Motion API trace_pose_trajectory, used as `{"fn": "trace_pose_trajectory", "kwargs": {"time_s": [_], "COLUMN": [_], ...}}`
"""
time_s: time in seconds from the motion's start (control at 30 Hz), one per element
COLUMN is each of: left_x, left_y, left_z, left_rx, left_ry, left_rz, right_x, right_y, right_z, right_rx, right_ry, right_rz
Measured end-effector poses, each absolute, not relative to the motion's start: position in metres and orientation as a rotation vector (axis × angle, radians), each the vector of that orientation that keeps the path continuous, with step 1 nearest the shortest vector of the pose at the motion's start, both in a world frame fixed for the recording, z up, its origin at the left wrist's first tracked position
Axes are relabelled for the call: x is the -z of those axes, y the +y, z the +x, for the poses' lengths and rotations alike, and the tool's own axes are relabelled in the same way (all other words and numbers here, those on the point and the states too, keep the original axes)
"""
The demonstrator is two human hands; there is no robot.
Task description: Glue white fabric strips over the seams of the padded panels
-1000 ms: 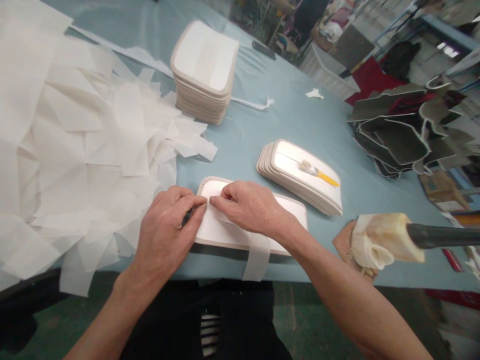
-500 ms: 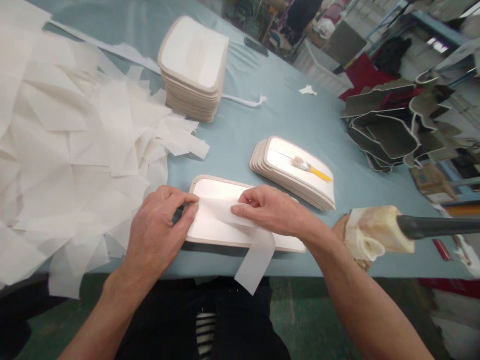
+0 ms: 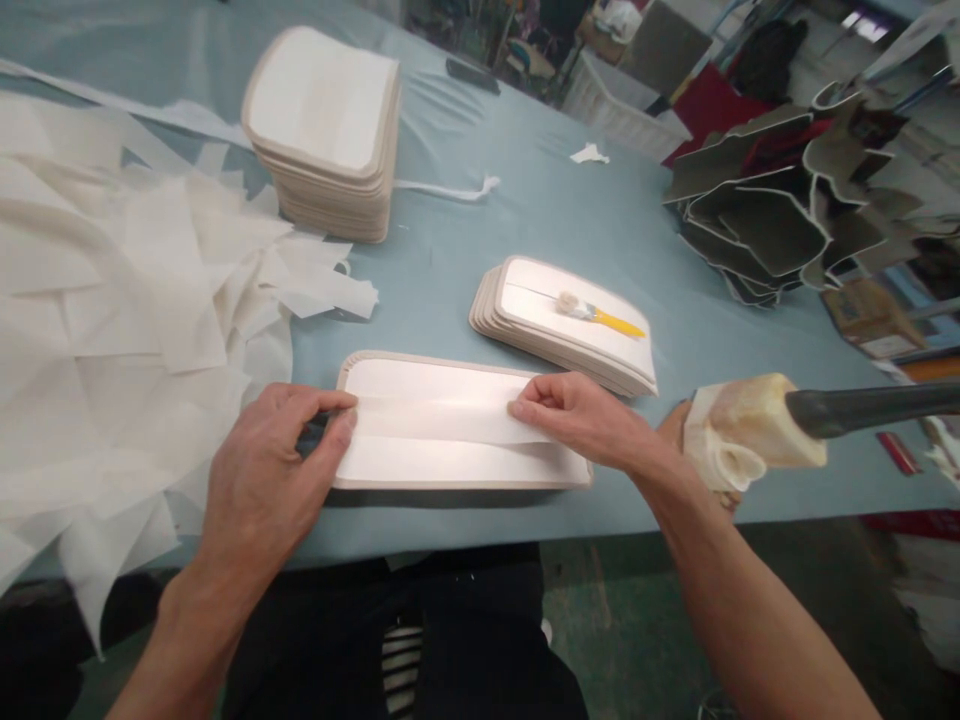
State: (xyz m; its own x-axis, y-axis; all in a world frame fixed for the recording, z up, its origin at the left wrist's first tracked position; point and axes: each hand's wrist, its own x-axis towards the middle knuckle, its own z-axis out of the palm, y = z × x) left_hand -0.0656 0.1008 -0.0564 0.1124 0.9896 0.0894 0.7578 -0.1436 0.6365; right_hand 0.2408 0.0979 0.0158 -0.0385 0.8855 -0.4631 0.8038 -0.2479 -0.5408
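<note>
At lower centre of the frame, our left hand (image 3: 262, 465) and right hand (image 3: 581, 415) pinch the white strip (image 3: 431, 420) near its ends over the beige-edged panel (image 3: 450, 466); we should keep it taut and straight.

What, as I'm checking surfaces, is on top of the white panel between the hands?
A pale strip runs lengthwise along the panel, with the left hand at one end and the right hand holding it farther along. The surface under it is hidden.
</note>
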Motion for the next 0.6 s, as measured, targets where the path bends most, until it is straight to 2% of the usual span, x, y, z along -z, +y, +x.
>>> {"fn": "trace_pose_trajectory", "kwargs": {"time_s": [0.23,0.6], "left_x": [0.047,0.058], "left_y": [0.100,0.103], "left_z": [-0.061,-0.068], "left_rx": [-0.638,-0.582], "left_ry": [1.769,1.869], "left_rz": [1.875,1.834], "right_x": [-0.005,0.000], "right_y": [0.078,0.059], "right_z": [0.249,0.284], "right_rx": [-0.886,-0.981], "right_ry": [-1.819,-1.646], "right_rz": [-2.159,-2.039]}}
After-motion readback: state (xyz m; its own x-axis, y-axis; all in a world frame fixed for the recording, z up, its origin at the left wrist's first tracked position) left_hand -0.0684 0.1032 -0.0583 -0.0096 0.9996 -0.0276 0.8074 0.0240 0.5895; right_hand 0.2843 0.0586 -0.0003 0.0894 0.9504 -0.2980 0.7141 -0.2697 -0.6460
